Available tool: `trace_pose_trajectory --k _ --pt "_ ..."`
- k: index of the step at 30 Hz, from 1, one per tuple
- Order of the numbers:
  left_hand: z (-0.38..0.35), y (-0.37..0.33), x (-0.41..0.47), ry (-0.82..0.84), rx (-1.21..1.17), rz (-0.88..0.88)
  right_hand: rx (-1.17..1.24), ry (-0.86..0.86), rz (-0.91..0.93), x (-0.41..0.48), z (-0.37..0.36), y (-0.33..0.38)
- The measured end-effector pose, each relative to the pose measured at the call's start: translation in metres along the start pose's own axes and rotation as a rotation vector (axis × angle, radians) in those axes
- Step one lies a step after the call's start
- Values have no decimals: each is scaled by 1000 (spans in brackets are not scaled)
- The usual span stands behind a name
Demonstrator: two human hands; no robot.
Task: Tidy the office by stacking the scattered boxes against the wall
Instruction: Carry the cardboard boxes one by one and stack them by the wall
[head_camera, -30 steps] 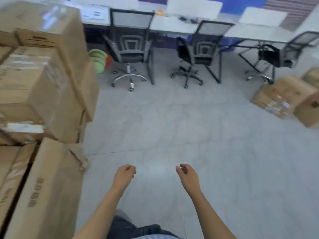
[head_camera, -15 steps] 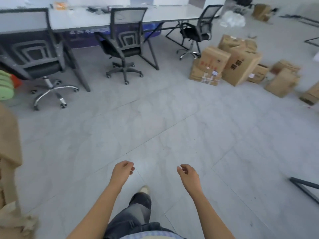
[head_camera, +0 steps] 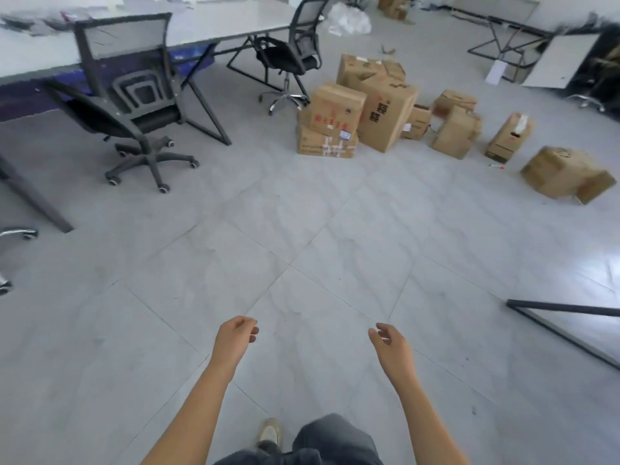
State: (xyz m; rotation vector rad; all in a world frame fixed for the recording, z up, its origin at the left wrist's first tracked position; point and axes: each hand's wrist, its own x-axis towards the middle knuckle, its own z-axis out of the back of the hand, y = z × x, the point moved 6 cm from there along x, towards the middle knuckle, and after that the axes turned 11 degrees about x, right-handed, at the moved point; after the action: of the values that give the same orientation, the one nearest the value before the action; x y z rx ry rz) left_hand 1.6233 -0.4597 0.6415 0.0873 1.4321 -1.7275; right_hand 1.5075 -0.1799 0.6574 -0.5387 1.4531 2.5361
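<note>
Several brown cardboard boxes lie scattered on the grey tiled floor ahead, at the upper right. A box with red print [head_camera: 339,110] rests on a flat taped box [head_camera: 327,144], beside a tall box with black characters [head_camera: 387,110]. Further right lie a dented box [head_camera: 454,132], a narrow box [head_camera: 510,137] and a tipped box [head_camera: 567,174]. My left hand [head_camera: 235,337] and my right hand [head_camera: 389,344] hang low in front of me, fingers loosely curled, holding nothing, far from the boxes.
Two black mesh office chairs [head_camera: 134,105] [head_camera: 288,58] stand by a long white desk [head_camera: 201,25] at the upper left. A black metal frame leg [head_camera: 563,327] lies on the floor at the right. My shoe [head_camera: 270,431] shows below.
My view has swung right, away from the stacked boxes at the left, and the scattered boxes have come closer. Both hands stay empty in front of me.
</note>
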Motion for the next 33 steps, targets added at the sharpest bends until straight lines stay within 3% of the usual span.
trace_pose_trajectory --k 9,22,33 --pt "-33 -24 64 105 103 82 -31 2 -122 55 -11 -3" --pt "-91 -235 241 7 63 -82 85 -70 35 302 25 140" --pt "-148 -299 375 56 127 27 5 7 -120 447 5 161"
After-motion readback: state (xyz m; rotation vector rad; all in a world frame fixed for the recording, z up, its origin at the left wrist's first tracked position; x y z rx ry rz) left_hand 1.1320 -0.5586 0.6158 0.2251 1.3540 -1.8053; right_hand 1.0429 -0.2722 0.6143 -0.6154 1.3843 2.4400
